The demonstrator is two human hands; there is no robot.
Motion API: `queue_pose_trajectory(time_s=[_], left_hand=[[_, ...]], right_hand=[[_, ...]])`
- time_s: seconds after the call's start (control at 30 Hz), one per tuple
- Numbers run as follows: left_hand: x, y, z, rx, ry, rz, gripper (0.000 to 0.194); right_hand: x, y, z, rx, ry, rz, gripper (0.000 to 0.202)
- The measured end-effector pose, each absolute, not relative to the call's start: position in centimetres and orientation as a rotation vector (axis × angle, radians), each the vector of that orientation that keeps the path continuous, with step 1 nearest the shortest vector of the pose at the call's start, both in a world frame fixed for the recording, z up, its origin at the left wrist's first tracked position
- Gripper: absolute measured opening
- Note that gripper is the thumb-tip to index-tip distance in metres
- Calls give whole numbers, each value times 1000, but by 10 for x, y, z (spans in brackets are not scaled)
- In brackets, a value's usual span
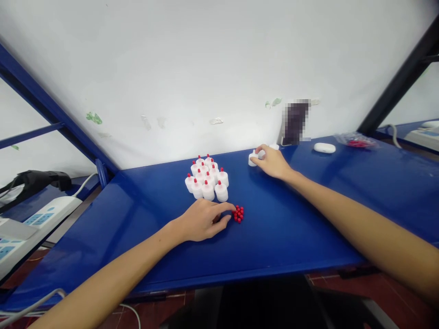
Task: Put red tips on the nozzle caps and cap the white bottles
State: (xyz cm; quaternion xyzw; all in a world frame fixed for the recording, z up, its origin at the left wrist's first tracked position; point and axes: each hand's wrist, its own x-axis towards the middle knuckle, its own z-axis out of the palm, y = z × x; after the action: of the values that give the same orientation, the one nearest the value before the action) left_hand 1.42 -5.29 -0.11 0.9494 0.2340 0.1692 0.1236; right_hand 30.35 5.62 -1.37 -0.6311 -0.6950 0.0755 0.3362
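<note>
Red caps (239,214) stand bunched on the blue table. My left hand (206,220) rests beside them, thumb and index finger apart, the index fingertip at the bunch's left edge. Farther back, my right hand (270,162) has its thumb and fingers around a small white bottle (253,159) with a bare, uncapped nozzle. More white bottles (274,146) are partly hidden behind that hand. Left of the middle, several white bottles with red caps (207,189) stand upright in a tight group.
The blue table (154,256) meets a white wall (192,68). A phone-like dark object, pixelated (295,123), leans there. To the right are a white case (324,148) and a clear bag with red pieces (357,142). A power strip (37,224) lies at left.
</note>
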Motion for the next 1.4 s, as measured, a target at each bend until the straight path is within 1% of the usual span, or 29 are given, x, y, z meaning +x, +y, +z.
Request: queue_pose_trajectory(time_s=[0.07, 0.2, 0.37, 0.47, 0.57, 0.67, 0.8, 0.97, 1.1, 1.23, 1.4], left_hand=[[14, -52, -2, 2762, 698, 480, 25], [15, -52, -4, 2752, 744, 460, 23], [15, -53, -1, 2716, 755, 443, 15], [16, -54, 1, 2698, 764, 425, 15], [17, -54, 3, 2691, 764, 405, 14], [16, -54, 3, 2683, 762, 397, 14], [15, -54, 2, 2679, 757, 412, 14], [13, -54, 0, 2681, 748, 422, 14], [13, -54, 0, 2686, 728, 441, 14], [12, -54, -1, 2675, 707, 502, 12], [10, -54, -6, 2709, 677, 757, 11]], right_hand=[[304, 55, -14, -1611, -1837, 196, 38], [300, 50, -9, -1551, -1916, 165, 31], [285, 31, 13, -1378, -1811, 124, 30], [276, 16, 26, -1281, -1810, 187, 30], [272, 5, 31, -1213, -1801, 323, 34], [269, -1, 29, -1168, -1793, 464, 34], [265, -7, 24, -1123, -1792, 559, 31], [260, -9, 19, -1052, -1802, 763, 24], [258, -9, 15, -1024, -1837, 804, 22], [254, -11, 14, -1006, -1868, 778, 21], [245, -19, 14, -917, -1824, 814, 18]])
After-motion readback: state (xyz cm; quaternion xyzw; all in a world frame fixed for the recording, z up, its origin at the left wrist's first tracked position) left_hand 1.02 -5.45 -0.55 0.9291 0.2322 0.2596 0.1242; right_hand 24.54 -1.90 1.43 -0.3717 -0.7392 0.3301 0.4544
